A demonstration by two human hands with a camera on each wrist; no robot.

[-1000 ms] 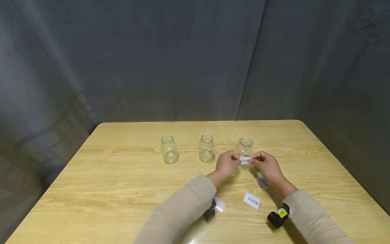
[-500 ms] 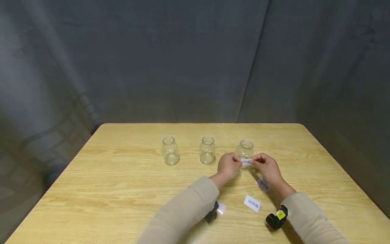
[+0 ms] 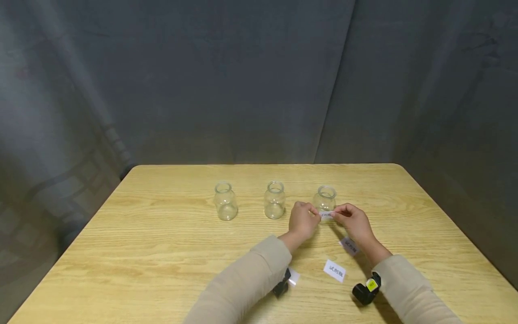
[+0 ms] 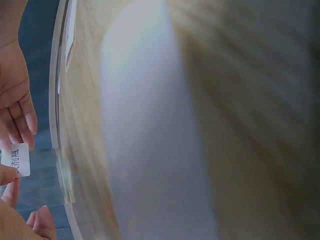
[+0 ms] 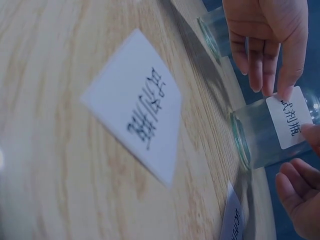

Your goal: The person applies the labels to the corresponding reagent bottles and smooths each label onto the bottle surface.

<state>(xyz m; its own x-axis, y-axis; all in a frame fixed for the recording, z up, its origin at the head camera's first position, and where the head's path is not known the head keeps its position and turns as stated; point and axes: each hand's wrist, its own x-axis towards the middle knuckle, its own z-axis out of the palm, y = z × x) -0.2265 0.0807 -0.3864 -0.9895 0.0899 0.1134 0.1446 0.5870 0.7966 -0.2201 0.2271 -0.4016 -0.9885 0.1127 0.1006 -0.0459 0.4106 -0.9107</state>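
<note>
My left hand [image 3: 304, 221] and right hand [image 3: 357, 225] pinch opposite ends of a small white label [image 3: 326, 215] with dark handwritten characters. They hold it upright in front of the rightmost glass jar [image 3: 327, 194]. In the right wrist view the label [image 5: 289, 119] overlaps the side of the jar [image 5: 252, 137], with a thumb on each end. Whether its whole back touches the glass cannot be told. Turned sideways in the left wrist view, the label [image 4: 16, 159] sits between the right hand [image 4: 15, 95] above and the left hand [image 4: 17, 215] below.
Two more open glass jars, a middle one [image 3: 274, 201] and a left one [image 3: 225, 202], stand in a row on the wooden table [image 3: 154, 252]. Nearer lie a white written label [image 3: 334, 271], another label [image 3: 350, 246] under my right wrist, and a pale slip [image 3: 294, 276] beside my left sleeve.
The head view has tilted slightly, so the table sits a little lower in it. Both hands keep hold of the label at the same jar.
</note>
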